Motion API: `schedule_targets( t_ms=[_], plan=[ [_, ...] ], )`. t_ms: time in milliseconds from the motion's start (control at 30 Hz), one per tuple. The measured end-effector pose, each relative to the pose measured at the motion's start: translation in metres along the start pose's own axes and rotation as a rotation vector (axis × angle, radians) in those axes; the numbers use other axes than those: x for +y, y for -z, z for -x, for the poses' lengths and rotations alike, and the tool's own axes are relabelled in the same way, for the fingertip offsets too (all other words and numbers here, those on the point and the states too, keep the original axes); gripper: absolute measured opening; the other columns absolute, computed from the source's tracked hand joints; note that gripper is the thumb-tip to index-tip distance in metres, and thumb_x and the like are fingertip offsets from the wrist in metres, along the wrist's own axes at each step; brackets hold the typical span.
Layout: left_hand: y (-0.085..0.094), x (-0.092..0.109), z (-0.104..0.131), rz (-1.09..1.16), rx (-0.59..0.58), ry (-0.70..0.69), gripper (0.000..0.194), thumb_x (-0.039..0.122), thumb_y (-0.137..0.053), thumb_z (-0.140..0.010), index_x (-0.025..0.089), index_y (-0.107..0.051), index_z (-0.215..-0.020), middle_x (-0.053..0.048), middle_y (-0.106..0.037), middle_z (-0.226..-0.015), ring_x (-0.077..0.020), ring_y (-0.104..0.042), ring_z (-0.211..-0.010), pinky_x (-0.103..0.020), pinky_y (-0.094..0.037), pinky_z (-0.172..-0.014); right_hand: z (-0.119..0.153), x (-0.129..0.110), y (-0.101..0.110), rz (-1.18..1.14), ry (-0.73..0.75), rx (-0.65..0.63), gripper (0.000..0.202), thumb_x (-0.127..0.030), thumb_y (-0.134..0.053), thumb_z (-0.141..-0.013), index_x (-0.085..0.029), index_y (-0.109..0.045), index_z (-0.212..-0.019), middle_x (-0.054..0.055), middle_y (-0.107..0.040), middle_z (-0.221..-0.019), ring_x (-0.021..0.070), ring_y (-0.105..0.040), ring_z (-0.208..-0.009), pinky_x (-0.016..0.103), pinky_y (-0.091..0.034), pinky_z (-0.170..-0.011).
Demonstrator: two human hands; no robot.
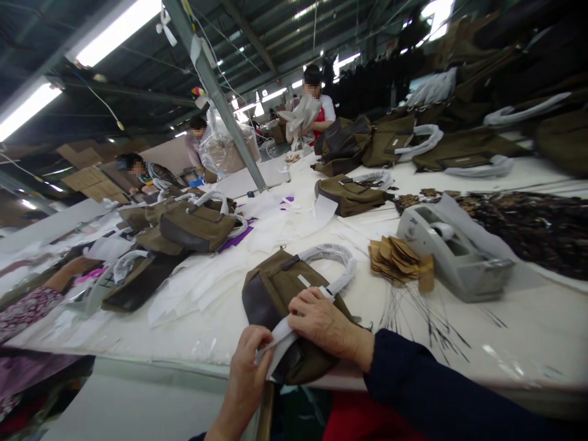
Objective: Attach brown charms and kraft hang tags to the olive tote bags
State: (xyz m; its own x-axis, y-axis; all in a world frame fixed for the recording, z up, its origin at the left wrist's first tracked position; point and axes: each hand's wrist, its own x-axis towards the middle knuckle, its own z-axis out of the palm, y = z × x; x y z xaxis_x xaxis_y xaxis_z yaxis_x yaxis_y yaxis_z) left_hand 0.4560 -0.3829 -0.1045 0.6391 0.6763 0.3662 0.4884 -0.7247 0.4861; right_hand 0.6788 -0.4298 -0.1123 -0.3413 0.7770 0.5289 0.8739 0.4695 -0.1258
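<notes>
An olive bag (271,278) with dark lower panels lies on the white table at its front edge. Its handle (333,251) is wrapped in clear and white material and curves up toward the right. A white strip (282,340) stretches between my two hands over the bag. My left hand (248,361) pinches the strip's lower left end beside the bag. Over the bag's middle, my right hand (321,321) has its fingers closed on the strip near the wrapped handle.
A grey tape dispenser (452,251) stands at the right, beside brown tags (399,260) with dark strings. More olive bags (197,223) lie left and behind. A co-worker's hand (76,266) is at far left; other people stand behind the table.
</notes>
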Motion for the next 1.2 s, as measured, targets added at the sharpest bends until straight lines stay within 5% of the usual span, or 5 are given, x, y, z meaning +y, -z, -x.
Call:
schedule_targets(
  t_ms=[267, 633, 867, 1067, 1200],
  plan=[
    [0.009, -0.003, 0.011, -0.091, -0.131, -0.236, 0.023, 0.007, -0.045, -0.091, 0.023, -0.061, -0.096, -0.006, -0.062, -0.096, -0.018, -0.057, -0.088, -0.029, -0.051, -0.078, 0.002, -0.001, 0.006, -0.01, 0.058, -0.024, 0.014, -0.024, -0.05, -0.099, -0.022, -0.062, -0.094, 0.003, -0.058, -0.095, 0.0202, -0.043, -0.095, 0.04, -0.033, -0.092],
    [0.011, 0.003, -0.009, 0.281, -0.267, 0.309, 0.026, 0.038, -0.055, -0.091, 0.019, -0.055, -0.073, 0.001, -0.053, -0.07, -0.0153, -0.051, -0.069, -0.026, -0.042, -0.064, 0.002, 0.001, 0.007, 0.011, 0.08, -0.047, 0.009, -0.025, -0.055, -0.096, -0.024, -0.062, -0.09, 0.002, -0.059, -0.096, 0.0213, -0.043, -0.095, 0.042, -0.032, -0.095],
    [0.006, -0.001, -0.016, 0.276, -0.297, 0.374, 0.024, 0.036, -0.065, -0.08, 0.018, -0.059, -0.095, 0.0, -0.058, -0.085, -0.0145, -0.051, -0.07, -0.026, -0.041, -0.065, 0.006, -0.004, 0.011, 0.018, 0.018, -0.027, 0.006, -0.025, -0.057, -0.094, -0.023, -0.063, -0.094, 0.004, -0.061, -0.103, 0.0229, -0.046, -0.102, 0.043, -0.035, -0.094],
    [0.009, 0.007, -0.023, 0.417, -0.401, 0.471, 0.022, 0.033, -0.068, -0.075, 0.019, -0.051, -0.079, 0.006, -0.051, -0.065, -0.012, -0.047, -0.061, -0.023, -0.033, -0.055, 0.059, -0.046, 0.026, -0.222, -0.303, 0.333, 0.027, -0.013, -0.055, -0.09, -0.024, -0.06, -0.114, 0.007, -0.061, -0.117, 0.0233, -0.05, -0.11, 0.041, -0.042, -0.097],
    [0.004, 0.021, -0.02, 0.67, -0.399, 0.611, 0.032, 0.035, -0.072, -0.072, 0.021, -0.043, -0.079, 0.008, -0.053, -0.061, -0.0088, -0.045, -0.053, -0.019, -0.029, -0.051, 0.116, -0.075, 0.041, -0.404, -0.395, 0.332, 0.035, -0.008, -0.052, -0.088, -0.023, -0.056, -0.119, 0.008, -0.063, -0.112, 0.0201, -0.058, -0.105, 0.032, -0.049, -0.092]
  ],
)
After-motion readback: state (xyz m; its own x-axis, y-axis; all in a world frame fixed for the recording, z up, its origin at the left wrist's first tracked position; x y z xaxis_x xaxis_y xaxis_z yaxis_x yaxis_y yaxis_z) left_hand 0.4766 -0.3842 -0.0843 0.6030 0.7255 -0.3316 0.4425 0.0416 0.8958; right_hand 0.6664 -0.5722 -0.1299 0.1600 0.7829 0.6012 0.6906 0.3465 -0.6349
